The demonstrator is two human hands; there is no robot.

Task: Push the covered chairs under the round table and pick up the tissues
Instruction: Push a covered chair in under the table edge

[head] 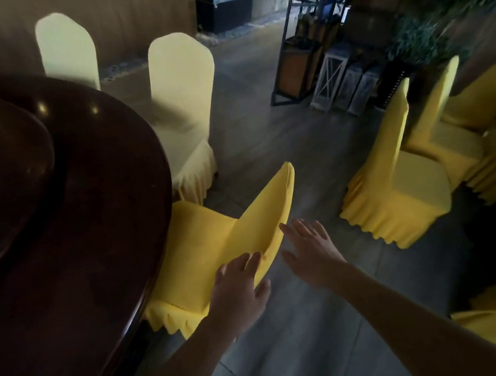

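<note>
A dark round table point(89, 189) fills the left of the view. A chair in a bright yellow cover point(215, 239) stands at its near right edge, seat partly under the rim. My left hand point(237, 287) rests flat with spread fingers on the near end of the chair's back. My right hand point(308, 249) is open just right of the back, fingertips at or near its edge. A pale yellow covered chair point(185, 101) stands further along the table, another point(67, 50) behind it. No tissues are in view.
Several yellow covered chairs point(396, 174) crowd around another table at the right. A black metal shelf point(303, 41) and white lanterns point(330, 79) stand at the back, with plants on the right. Grey floor point(314, 321) lies between the two tables.
</note>
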